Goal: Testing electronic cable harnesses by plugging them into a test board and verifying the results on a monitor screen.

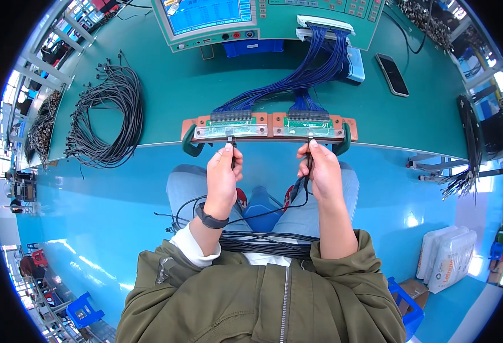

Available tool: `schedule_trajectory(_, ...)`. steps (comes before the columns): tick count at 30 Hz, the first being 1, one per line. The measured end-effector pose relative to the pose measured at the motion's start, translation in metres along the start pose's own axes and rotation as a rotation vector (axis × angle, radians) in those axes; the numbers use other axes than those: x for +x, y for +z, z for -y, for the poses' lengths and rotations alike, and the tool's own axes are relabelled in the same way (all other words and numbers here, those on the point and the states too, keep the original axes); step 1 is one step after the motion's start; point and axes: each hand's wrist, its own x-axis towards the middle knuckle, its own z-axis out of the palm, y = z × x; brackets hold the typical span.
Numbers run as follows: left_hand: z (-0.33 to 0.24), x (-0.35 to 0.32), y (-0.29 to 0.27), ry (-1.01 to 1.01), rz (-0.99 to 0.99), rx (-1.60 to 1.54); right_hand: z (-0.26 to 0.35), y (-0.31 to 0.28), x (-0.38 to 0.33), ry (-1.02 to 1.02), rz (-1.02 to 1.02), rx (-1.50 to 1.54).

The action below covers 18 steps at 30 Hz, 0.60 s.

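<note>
My left hand (221, 180) pinches one end of a black cable, its connector (231, 139) meeting the front edge of the left green circuit board (217, 122). At the right board (320, 123), my right hand (327, 174) grips another black cable end, with its connector (311, 139) against that board's front. How deep either connector sits cannot be made out. Both boards lie under clear strips on a brown fixture (270, 127), held to the table edge by green clamps (189, 143). A black cable (297, 204) loops below my hands, and a cable bundle (268, 244) lies across my lap.
A green tester (314, 11) with a screen stands at the back, blue wires (285, 86) running from it to the boards. Coiled black cables (134, 108) lie on the left of the table (177, 80). A phone (392, 74) lies at right. More cables (470, 126) hang over the right edge.
</note>
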Motion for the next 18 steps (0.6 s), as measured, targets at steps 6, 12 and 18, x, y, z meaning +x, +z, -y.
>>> schedule_trajectory(6, -0.014, 0.003, 0.004, -0.056, 0.0, 0.043, 0.008, -0.007, 0.004, 0.049, 0.011, -0.169)
schedule_trajectory(12, -0.039, 0.008, -0.017, -0.128, 0.126, 0.28, 0.014, -0.043, -0.007, -0.071, 0.022, -0.362)
schedule_trajectory(18, -0.062, -0.015, -0.204, -0.025, -0.329, 1.402, 0.055, -0.233, -0.097, -0.4, -0.688, -0.676)
